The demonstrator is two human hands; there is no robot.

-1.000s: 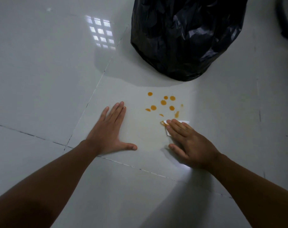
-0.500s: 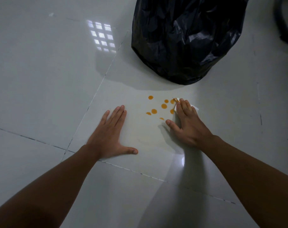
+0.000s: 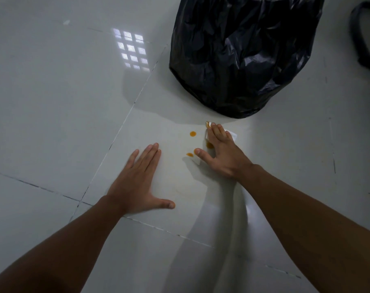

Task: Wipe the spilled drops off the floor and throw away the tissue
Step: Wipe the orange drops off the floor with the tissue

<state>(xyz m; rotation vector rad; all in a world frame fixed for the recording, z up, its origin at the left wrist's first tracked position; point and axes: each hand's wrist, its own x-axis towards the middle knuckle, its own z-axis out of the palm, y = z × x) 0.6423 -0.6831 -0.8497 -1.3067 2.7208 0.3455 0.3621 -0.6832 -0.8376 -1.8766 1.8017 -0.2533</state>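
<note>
My right hand point(image 3: 223, 154) presses a white tissue point(image 3: 231, 133) flat on the pale tiled floor; most of the tissue is hidden under the fingers, with an orange stain at its far tip. Three orange drops point(image 3: 193, 133) still show: one left of the fingertips, one by the thumb tip, one under the index finger. My left hand point(image 3: 137, 180) lies flat on the floor with fingers spread, to the left of the spill. A black bin bag point(image 3: 241, 53) stands just beyond the tissue.
The floor is glossy grey-white tile point(image 3: 52, 102) with dark grout lines and a window reflection point(image 3: 132, 50). A dark curved object point(image 3: 363, 34) sits at the far right edge.
My right hand has slid the tissue forward over the spill toward the bin bag; several drops that showed before are gone. My left hand has stayed planted.
</note>
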